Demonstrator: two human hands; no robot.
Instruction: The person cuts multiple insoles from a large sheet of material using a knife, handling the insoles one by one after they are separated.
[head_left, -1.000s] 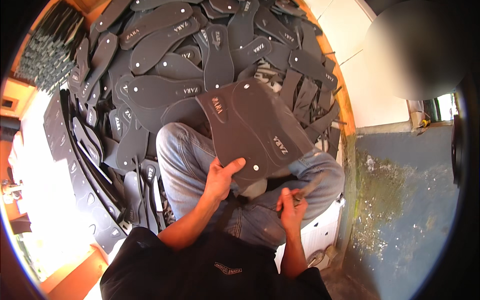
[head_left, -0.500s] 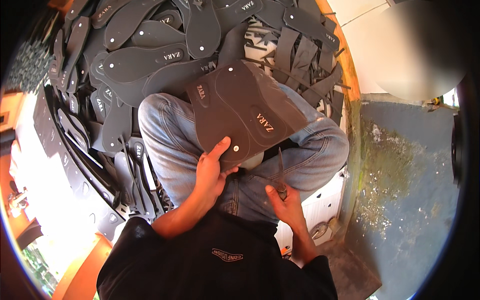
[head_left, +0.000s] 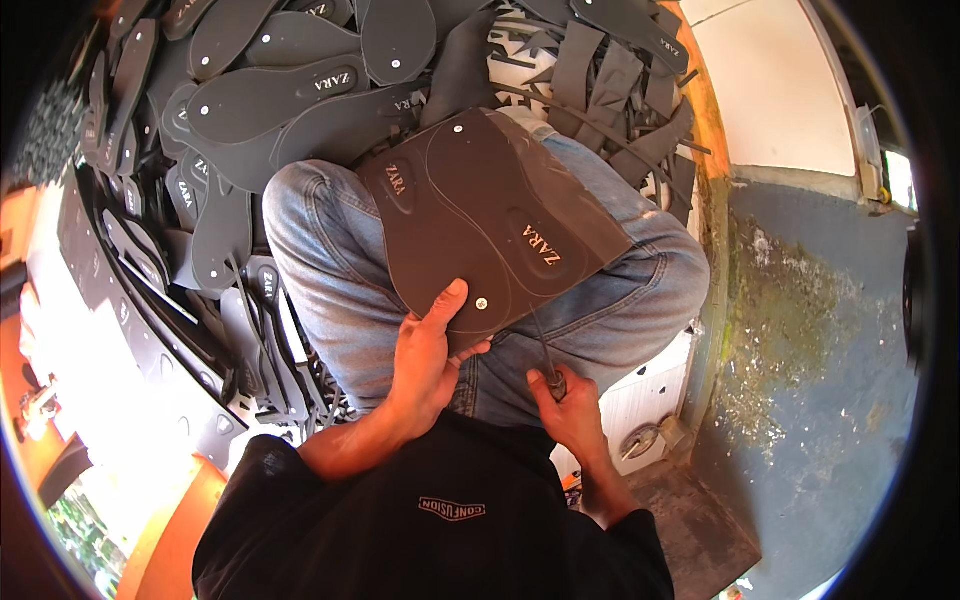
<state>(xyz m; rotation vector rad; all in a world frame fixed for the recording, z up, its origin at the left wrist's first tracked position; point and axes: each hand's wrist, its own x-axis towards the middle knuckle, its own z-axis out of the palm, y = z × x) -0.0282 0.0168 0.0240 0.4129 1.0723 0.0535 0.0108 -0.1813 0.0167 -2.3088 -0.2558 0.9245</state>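
A dark rubber sheet [head_left: 490, 215] with two sole outlines stamped in it lies across my jeans-clad knees [head_left: 330, 250]. My left hand [head_left: 430, 355] grips its near edge, thumb on top beside a small white dot. My right hand [head_left: 565, 405] is closed on a thin cutting tool [head_left: 548, 360] whose blade meets the sheet's near edge, just right of my left hand.
A heap of cut dark shoe soles [head_left: 280, 90] covers the floor ahead and to the left. Leftover rubber strips [head_left: 610, 70] lie ahead right. A white box [head_left: 640, 400] stands under my right knee. A blue-grey stained wall [head_left: 810, 330] is on the right.
The sheet has come nearer and lies flatter over my knees. My right hand has brought the tool up to the sheet's near edge. My left hand keeps its grip.
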